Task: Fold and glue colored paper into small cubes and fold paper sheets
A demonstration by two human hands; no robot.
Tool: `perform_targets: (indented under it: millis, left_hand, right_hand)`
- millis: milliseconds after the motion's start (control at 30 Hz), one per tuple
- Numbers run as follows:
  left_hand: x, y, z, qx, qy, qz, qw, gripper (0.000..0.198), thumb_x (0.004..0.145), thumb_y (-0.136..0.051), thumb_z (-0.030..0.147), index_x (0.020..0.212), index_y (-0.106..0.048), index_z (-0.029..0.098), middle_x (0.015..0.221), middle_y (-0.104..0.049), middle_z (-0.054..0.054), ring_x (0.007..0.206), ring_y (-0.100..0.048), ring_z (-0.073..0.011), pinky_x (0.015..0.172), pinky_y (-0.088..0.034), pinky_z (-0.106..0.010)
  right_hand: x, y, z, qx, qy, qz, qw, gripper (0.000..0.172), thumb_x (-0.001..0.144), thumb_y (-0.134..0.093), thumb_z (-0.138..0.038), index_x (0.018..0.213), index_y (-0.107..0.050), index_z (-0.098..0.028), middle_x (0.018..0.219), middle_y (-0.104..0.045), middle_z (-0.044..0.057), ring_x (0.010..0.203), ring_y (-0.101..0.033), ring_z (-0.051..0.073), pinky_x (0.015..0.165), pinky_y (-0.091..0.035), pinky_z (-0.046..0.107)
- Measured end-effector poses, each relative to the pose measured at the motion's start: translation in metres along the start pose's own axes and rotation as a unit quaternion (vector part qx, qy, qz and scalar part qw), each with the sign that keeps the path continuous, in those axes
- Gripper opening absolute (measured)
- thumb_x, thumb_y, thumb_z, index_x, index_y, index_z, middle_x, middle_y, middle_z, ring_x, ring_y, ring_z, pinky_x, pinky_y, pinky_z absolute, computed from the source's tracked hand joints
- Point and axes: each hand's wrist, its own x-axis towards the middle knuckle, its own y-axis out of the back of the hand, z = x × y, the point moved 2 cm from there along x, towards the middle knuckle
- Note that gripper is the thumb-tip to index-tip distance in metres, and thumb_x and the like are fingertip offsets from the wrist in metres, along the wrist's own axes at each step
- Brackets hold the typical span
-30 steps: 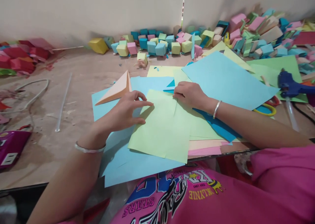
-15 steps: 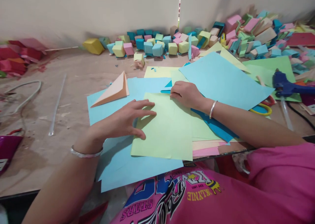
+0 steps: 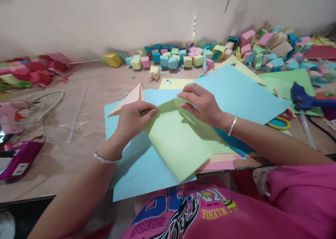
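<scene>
A light green sheet of paper [image 3: 178, 137] lies turned at a slant, slightly bent, above the light blue sheets [image 3: 136, 176]. My left hand [image 3: 135, 118] pinches its upper left edge between thumb and fingers. My right hand [image 3: 201, 102] is at the sheet's upper right part, thumb and fingers apart, with the fingertips close to its top corner; I cannot tell whether they touch it. Behind my left hand stands a folded peach paper piece [image 3: 131, 99]. A large light blue sheet [image 3: 238, 92] lies beyond my right hand, over a darker blue one [image 3: 233, 142].
Several small paper boxes [image 3: 165, 61] line the wall, with a larger heap [image 3: 278, 50] at the right. A blue glue gun [image 3: 301, 95] and yellow-handled scissors [image 3: 279, 124] lie right. Left are a clear glue stick [image 3: 77, 114], a cable [image 3: 49, 109] and a purple device [image 3: 22, 160].
My left hand has closed on the light green sheet, which has turned and lifted slightly. My right hand has opened its fingers over the sheet's top. The view has shifted a little left.
</scene>
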Motion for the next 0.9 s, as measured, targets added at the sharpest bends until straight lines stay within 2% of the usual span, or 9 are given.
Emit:
perform_targets:
  millis: [100,200,267,333,433,500,667,767,900]
  left_hand:
    - [-0.003,0.013,-0.008,-0.026,0.106,0.044,0.993,0.019,0.074,-0.062,0.039,0.08,-0.072,0.023,0.07,-0.069,0.0,0.066,-0.06,-0.0177,0.056,-0.042,-0.026]
    - [-0.017,0.023,-0.015,-0.078,0.171,0.044,0.981,0.019,0.072,-0.062,0.039,0.076,-0.068,0.021,0.063,-0.064,0.001,0.059,-0.057,-0.0158,0.049,-0.038,-0.023]
    - [-0.032,0.026,-0.019,-0.101,0.204,0.045,0.973,0.019,0.072,-0.062,0.038,0.075,-0.067,0.021,0.062,-0.063,0.001,0.056,-0.055,-0.0149,0.046,-0.037,-0.022]
    - [-0.05,0.028,-0.023,-0.114,0.231,0.055,0.965,0.019,0.073,-0.061,0.038,0.077,-0.065,0.02,0.065,-0.064,0.001,0.054,-0.055,-0.0141,0.044,-0.037,-0.022]
    - [-0.076,0.028,-0.028,-0.127,0.263,0.093,0.952,0.021,0.072,-0.063,0.039,0.08,-0.063,0.019,0.073,-0.064,0.0,0.054,-0.054,-0.0129,0.044,-0.038,-0.022]
    - [-0.091,0.026,-0.032,-0.145,0.286,0.128,0.938,0.025,0.07,-0.065,0.039,0.085,-0.062,0.019,0.078,-0.064,0.0,0.055,-0.055,-0.0125,0.044,-0.04,-0.022]
    - [-0.117,0.017,-0.037,-0.26,0.327,0.203,0.886,0.045,0.068,-0.069,0.034,0.108,-0.05,0.022,0.078,-0.055,0.004,0.051,-0.053,-0.0099,0.041,-0.039,-0.02]
    - [-0.125,0.012,-0.036,-0.293,0.339,0.203,0.871,0.051,0.069,-0.069,0.031,0.114,-0.045,0.024,0.076,-0.053,0.006,0.048,-0.052,-0.0091,0.042,-0.04,-0.02]
    - [-0.131,0.013,-0.03,-0.309,0.339,0.194,0.867,0.057,0.07,-0.068,0.029,0.121,-0.043,0.027,0.076,-0.052,0.006,0.049,-0.052,-0.0094,0.044,-0.04,-0.021]
  right_hand:
    - [0.001,0.015,0.003,-0.004,-0.004,0.096,0.995,0.027,0.097,-0.043,-0.033,0.111,-0.062,-0.019,0.11,-0.06,0.013,0.108,-0.055,0.024,0.091,-0.043,0.039]
    - [-0.003,0.021,-0.003,-0.005,0.013,0.122,0.992,0.022,0.096,-0.045,-0.028,0.107,-0.062,-0.021,0.102,-0.06,0.011,0.102,-0.056,0.023,0.087,-0.044,0.038]
    - [-0.009,0.019,-0.014,-0.012,0.054,0.096,0.994,0.017,0.095,-0.048,-0.029,0.098,-0.063,-0.021,0.096,-0.061,0.01,0.093,-0.056,0.022,0.079,-0.044,0.037]
    - [-0.017,0.015,-0.034,-0.03,0.137,0.046,0.989,0.016,0.093,-0.052,-0.031,0.084,-0.062,-0.021,0.086,-0.061,0.007,0.081,-0.052,0.02,0.07,-0.04,0.036]
    - [-0.035,0.007,-0.068,-0.052,0.292,-0.05,0.954,0.02,0.09,-0.056,-0.027,0.071,-0.058,-0.021,0.072,-0.056,0.003,0.067,-0.042,0.017,0.062,-0.031,0.035]
    - [-0.044,0.005,-0.086,-0.059,0.351,-0.095,0.93,0.02,0.089,-0.054,-0.02,0.07,-0.058,-0.021,0.072,-0.055,0.002,0.066,-0.04,0.017,0.063,-0.03,0.036]
    - [-0.054,0.003,-0.099,-0.097,0.379,-0.092,0.916,0.019,0.089,-0.048,-0.015,0.081,-0.064,-0.02,0.089,-0.062,0.006,0.074,-0.045,0.019,0.07,-0.033,0.038]
    - [-0.056,0.003,-0.096,-0.11,0.371,-0.087,0.918,0.017,0.089,-0.049,-0.015,0.088,-0.066,-0.02,0.093,-0.063,0.007,0.077,-0.047,0.019,0.073,-0.035,0.039]
    - [-0.056,0.0,-0.095,-0.128,0.36,-0.092,0.919,0.02,0.09,-0.049,-0.015,0.094,-0.068,-0.019,0.095,-0.064,0.007,0.08,-0.049,0.02,0.074,-0.036,0.04]
